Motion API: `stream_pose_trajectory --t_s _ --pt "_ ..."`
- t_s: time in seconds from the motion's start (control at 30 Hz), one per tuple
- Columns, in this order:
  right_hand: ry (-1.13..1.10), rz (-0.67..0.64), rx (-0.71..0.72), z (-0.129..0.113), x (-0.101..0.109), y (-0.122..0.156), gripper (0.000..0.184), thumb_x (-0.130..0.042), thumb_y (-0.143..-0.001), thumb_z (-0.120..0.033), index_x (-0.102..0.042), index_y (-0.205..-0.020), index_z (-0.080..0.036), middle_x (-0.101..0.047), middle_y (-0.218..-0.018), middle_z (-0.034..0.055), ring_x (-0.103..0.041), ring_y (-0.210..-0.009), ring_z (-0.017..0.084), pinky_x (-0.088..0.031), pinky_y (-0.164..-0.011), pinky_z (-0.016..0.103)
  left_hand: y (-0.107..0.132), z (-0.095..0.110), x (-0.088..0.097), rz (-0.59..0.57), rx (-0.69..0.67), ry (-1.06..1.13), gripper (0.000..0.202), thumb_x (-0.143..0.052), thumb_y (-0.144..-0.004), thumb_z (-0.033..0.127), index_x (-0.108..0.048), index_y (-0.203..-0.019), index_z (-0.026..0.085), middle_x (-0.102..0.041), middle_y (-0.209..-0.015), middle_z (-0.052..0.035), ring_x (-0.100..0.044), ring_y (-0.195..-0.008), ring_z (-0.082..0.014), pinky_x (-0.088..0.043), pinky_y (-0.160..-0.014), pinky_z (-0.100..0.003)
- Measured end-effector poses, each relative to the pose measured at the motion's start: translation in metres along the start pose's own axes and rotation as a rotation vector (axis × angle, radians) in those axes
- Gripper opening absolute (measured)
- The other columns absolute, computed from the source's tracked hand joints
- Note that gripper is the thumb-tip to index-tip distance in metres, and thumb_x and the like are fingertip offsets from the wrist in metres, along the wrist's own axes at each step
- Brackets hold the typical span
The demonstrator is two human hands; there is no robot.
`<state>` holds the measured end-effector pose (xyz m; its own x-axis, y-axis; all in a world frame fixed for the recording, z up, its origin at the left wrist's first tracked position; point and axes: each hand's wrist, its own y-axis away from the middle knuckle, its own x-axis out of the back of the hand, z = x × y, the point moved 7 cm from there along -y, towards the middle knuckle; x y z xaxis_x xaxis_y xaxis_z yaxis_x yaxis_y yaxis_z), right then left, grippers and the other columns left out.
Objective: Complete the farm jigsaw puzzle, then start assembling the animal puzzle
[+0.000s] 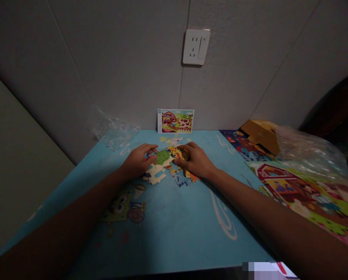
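Observation:
A loose pile of jigsaw puzzle pieces [163,157] lies in the middle of the blue table, some printed side up and some with the pale back showing. My left hand [139,160] curls around the pile's left side, with pieces between its thumb and fingers. From the right, my right hand [195,160] closes on yellow and orange pieces with bent fingers. Parts of the pile are hidden behind both hands. Leaning against the wall behind it is a small picture card [176,121] of a farm with a red barn and a cow.
Crumpled clear plastic [115,133] lies at the back left of the blue table [174,229]. At the right are an opened cardboard box [261,136], a plastic wrapper [310,149] and a large farm picture [313,194]. A wall socket [196,46] sits above.

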<state>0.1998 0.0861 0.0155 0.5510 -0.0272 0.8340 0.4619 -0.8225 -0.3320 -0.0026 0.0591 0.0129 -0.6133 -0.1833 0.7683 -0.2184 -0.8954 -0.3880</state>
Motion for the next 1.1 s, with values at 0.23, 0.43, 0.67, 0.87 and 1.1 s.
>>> stream_pose_trajectory --t_s 0.23,0.43,0.67,0.87,1.1 --pt "0.019 0.060 -0.043 0.004 0.005 -0.002 0.044 -0.068 -0.084 -0.043 -0.069 -0.119 -0.016 -0.066 -0.103 0.0114 -0.063 -0.091 0.022 -0.046 -0.084 0.032 0.006 0.009 -0.010 -0.188 -0.031 -0.113 0.071 -0.063 -0.076 0.053 -0.057 -0.134 0.013 -0.063 -0.123 -0.0148 -0.053 -0.116 -0.0337 -0.038 -0.103 -0.050" --pt "-0.071 0.148 -0.194 0.016 0.014 -0.002 0.041 -0.066 -0.083 -0.049 -0.072 -0.105 -0.015 -0.071 -0.083 0.0068 -0.061 -0.071 0.018 -0.041 -0.065 0.028 0.007 0.009 -0.011 -0.197 -0.012 0.001 0.069 -0.065 -0.078 0.049 -0.055 -0.136 0.013 -0.060 -0.128 -0.0138 -0.056 -0.117 -0.0307 -0.039 -0.105 -0.045" --pt "-0.231 0.248 -0.257 0.024 0.021 0.000 0.040 -0.063 -0.082 -0.054 -0.072 -0.081 -0.015 -0.067 -0.065 0.0020 -0.054 -0.059 0.014 -0.034 -0.056 0.026 0.004 0.011 0.001 -0.043 0.022 0.127 0.063 -0.070 -0.073 0.041 -0.060 -0.129 0.014 -0.064 -0.120 -0.0109 -0.060 -0.109 -0.0278 -0.045 -0.100 -0.040" --pt "-0.261 0.301 -0.297 0.035 0.025 -0.002 0.049 -0.055 -0.083 -0.061 -0.066 -0.068 -0.015 -0.059 -0.057 0.0006 -0.048 -0.054 0.013 -0.031 -0.054 0.026 0.003 0.001 0.008 0.088 0.103 0.276 0.051 -0.068 -0.074 0.036 -0.066 -0.121 0.018 -0.069 -0.120 -0.0074 -0.064 -0.104 -0.0260 -0.047 -0.098 -0.038" --pt "-0.162 0.178 -0.290 0.044 0.010 -0.006 0.053 -0.045 -0.090 -0.058 -0.069 -0.069 -0.015 -0.062 -0.061 0.0021 -0.053 -0.058 0.014 -0.031 -0.056 0.027 0.001 -0.012 0.006 0.143 0.129 0.138 0.043 -0.062 -0.078 0.041 -0.070 -0.112 0.016 -0.071 -0.102 -0.0088 -0.064 -0.086 -0.0216 -0.051 -0.088 -0.037"
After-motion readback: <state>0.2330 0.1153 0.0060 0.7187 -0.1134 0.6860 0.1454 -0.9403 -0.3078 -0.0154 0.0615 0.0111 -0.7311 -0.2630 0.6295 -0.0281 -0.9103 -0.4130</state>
